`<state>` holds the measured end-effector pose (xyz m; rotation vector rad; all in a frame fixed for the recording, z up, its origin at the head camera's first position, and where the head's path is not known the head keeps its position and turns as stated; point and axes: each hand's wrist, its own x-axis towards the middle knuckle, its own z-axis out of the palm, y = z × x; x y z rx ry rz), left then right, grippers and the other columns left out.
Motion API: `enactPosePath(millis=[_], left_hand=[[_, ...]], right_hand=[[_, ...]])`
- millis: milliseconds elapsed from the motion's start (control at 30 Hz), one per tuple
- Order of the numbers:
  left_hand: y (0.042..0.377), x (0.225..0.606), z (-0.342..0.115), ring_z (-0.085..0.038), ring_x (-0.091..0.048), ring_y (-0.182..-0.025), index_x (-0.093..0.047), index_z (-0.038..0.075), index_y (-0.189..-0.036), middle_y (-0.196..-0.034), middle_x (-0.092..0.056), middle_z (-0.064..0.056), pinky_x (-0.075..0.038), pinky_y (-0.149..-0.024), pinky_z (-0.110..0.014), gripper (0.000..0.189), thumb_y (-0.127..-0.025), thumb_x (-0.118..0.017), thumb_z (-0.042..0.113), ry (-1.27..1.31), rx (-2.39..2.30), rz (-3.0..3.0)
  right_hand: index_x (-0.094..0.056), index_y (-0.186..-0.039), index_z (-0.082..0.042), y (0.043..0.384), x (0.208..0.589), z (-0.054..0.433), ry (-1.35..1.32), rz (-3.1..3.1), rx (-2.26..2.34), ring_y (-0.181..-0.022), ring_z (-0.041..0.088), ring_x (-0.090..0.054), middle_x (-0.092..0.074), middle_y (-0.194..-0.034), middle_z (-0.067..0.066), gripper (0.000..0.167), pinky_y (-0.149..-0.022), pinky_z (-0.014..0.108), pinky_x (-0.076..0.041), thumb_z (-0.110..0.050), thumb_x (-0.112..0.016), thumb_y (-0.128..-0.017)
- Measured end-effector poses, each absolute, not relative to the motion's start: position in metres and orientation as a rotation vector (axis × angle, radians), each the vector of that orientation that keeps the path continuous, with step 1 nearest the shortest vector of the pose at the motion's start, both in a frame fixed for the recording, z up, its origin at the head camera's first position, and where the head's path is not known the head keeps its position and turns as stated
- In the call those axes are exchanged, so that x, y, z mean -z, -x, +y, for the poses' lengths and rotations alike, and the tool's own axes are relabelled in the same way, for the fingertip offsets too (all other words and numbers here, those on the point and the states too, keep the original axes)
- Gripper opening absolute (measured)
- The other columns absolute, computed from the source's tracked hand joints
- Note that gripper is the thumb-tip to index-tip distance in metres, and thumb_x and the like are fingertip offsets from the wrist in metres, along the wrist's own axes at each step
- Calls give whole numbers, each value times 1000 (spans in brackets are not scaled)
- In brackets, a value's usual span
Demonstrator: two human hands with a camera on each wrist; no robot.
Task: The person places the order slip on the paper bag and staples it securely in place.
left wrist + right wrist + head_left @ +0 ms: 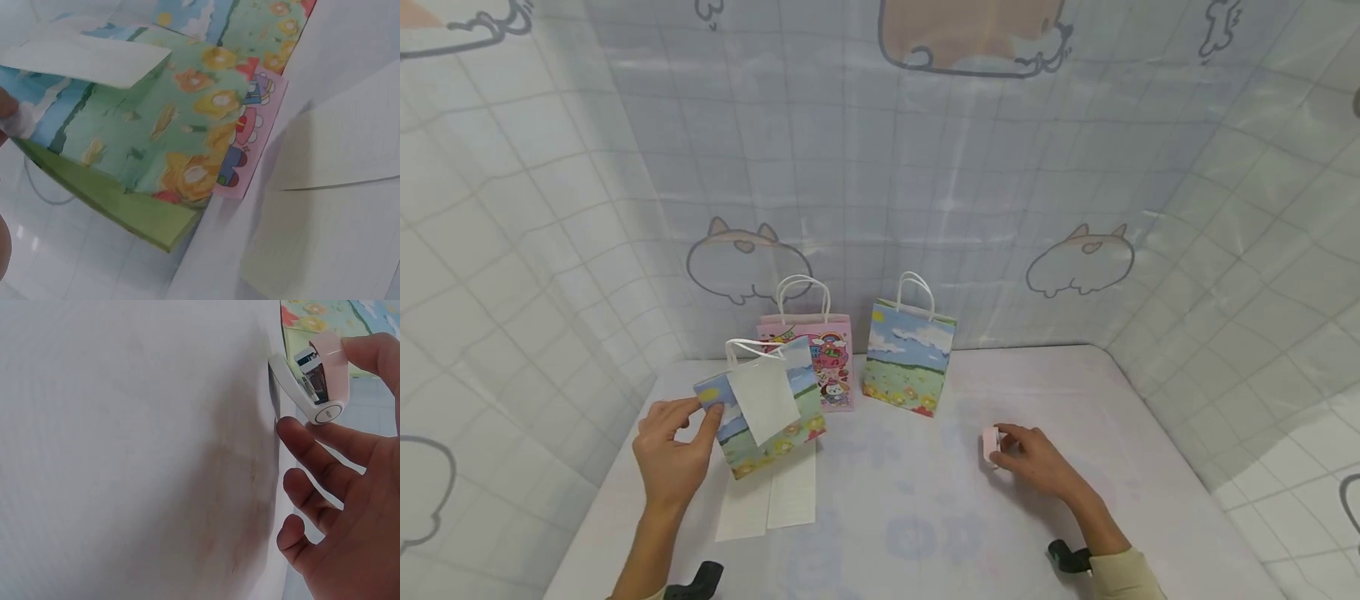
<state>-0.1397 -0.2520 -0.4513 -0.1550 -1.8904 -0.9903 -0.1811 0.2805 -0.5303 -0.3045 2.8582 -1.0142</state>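
My left hand (673, 450) pinches the upper left edge of a small paper gift bag (808, 392) printed with sky, meadow and flowers. The bag tilts in the air over the table; its green side shows in the left wrist view. A blank white card (765, 398) lies across its front, just below the white handles. Between thumb and fingers, my right hand (1037, 460) holds a small pink and white stapler (330, 375) close over the table. In the right wrist view the stapler's arms stand apart and the other fingers are loosely curled.
Behind the held bag stands a pink cartoon bag (838, 375). A second landscape bag (910, 358) stands right of it, near the back wall. Two pale lined paper slips (792, 492) lie side by side beneath the held bag. Patterned sheeting (970, 208) surrounds the table (880, 467).
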Motion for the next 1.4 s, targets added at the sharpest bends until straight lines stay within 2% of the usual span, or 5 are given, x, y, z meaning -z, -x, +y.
enactPosePath(millis=[200,500,667,1067,1400], left_hand=[[140,449,-261,-5,-42,-75,-77,-5,-90,-77,-66,-15,-29,-68,-20,12,-79,-78,-2,76,977,-1819],[141,444,-279,-4,-40,-72,-76,-7,-85,-69,-58,-3,-27,-67,-20,9,-76,-79,-7,16,961,-1746],[141,445,-288,-5,-39,-71,-76,-8,-84,-68,-55,-2,-27,-67,-20,8,-76,-78,-8,-49,962,-1737],[138,453,-305,-6,-40,-71,-75,-10,-93,-73,-53,20,-27,-66,-23,15,-85,-75,3,-102,946,-1806],[147,460,-301,-7,-36,-68,-76,-8,-94,-68,-51,6,-24,-66,-20,13,-83,-78,0,-225,934,-1750]], right_hand=[[-59,-136,-2,180,531,284,313,2882,978,-94,17,-50,-65,-101,-4,59,-81,37,-44,-39,-71,-92],[-60,-134,-1,182,532,287,328,2875,972,-92,18,-47,-64,-98,-5,58,-79,37,-41,-40,-69,-93],[-61,-135,-1,181,531,287,318,2867,978,-93,18,-48,-64,-98,-4,58,-80,37,-41,-41,-69,-93],[-59,-136,-2,181,530,288,293,2869,967,-95,19,-48,-64,-101,-3,60,-82,38,-41,-43,-68,-94],[-58,-139,-5,180,531,291,319,2871,1000,-95,18,-51,-66,-102,-2,55,-83,39,-43,-39,-65,-97]])
